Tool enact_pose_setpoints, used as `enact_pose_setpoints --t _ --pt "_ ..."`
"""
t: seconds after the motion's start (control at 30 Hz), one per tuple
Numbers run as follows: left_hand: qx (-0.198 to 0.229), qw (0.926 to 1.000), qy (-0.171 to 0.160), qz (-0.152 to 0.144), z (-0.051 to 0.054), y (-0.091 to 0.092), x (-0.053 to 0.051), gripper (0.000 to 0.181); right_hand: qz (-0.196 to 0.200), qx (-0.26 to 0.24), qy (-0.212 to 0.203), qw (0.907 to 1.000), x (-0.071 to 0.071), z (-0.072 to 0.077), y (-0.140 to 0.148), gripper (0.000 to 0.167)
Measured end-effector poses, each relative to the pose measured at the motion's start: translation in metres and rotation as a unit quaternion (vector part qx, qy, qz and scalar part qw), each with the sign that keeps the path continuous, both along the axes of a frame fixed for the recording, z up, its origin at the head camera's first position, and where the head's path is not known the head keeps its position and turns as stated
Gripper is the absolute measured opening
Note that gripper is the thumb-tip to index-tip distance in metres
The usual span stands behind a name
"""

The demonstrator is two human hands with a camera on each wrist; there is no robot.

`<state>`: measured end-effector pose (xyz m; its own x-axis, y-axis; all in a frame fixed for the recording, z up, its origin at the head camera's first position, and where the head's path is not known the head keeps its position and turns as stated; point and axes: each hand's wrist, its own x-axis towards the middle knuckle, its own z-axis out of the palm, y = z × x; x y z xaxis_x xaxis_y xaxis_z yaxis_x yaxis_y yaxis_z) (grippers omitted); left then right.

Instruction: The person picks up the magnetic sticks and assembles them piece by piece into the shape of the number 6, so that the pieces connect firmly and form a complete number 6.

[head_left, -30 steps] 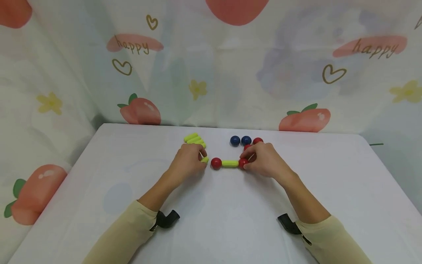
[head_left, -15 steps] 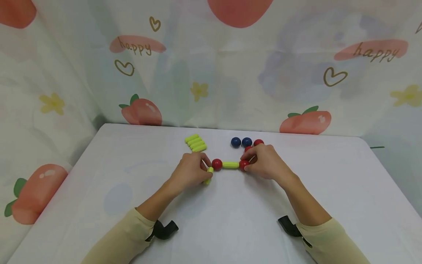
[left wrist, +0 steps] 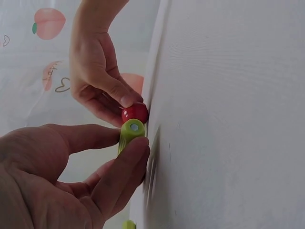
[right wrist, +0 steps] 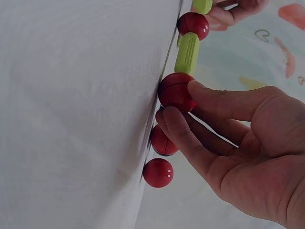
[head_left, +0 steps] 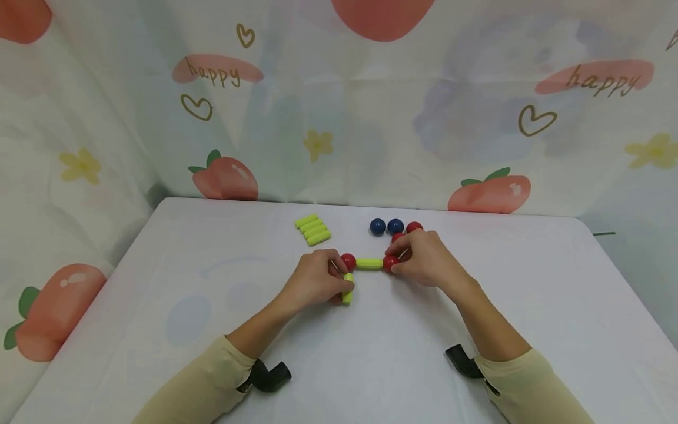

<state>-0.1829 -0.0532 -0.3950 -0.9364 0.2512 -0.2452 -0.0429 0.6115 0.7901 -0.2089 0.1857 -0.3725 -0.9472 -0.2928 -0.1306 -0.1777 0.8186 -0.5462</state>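
My left hand (head_left: 316, 275) pinches a yellow-green rod (head_left: 347, 290) between thumb and fingers; the rod's far end is at the left red ball (head_left: 348, 261). Whether they touch I cannot tell. A second rod (head_left: 369, 263) joins that ball to the right red ball (head_left: 390, 262), which my right hand (head_left: 426, 257) holds between thumb and fingers. In the left wrist view the held rod (left wrist: 126, 135) shows a round silvery spot on its end. The right wrist view shows my right hand (right wrist: 243, 143) gripping the red ball (right wrist: 176, 91).
Several yellow-green rods (head_left: 313, 229) lie side by side further back on the white table (head_left: 212, 365). Two blue balls (head_left: 378, 227) stand at the back beside a red ball (head_left: 415, 227); another red ball (head_left: 397, 237) is partly behind my right hand.
My left hand has moved nearer to me and to the right with its rod, which has turned to point toward me beside the left red ball. My right hand has stayed at its ball.
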Motion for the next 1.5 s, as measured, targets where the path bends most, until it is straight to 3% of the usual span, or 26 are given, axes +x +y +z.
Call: enact_pose_setpoints --t 0.5,1.5 --pt "-0.001 0.9995 0.005 0.032 0.0015 0.0004 -0.0009 0.019 0.000 -0.003 -0.003 1.0000 0.0007 -0.0004 -0.0007 0.031" --pt "0.011 0.9989 0.034 0.030 -0.0041 0.0017 0.0003 0.018 -0.001 0.001 -0.005 1.0000 -0.0015 -0.0027 0.0002 0.031"
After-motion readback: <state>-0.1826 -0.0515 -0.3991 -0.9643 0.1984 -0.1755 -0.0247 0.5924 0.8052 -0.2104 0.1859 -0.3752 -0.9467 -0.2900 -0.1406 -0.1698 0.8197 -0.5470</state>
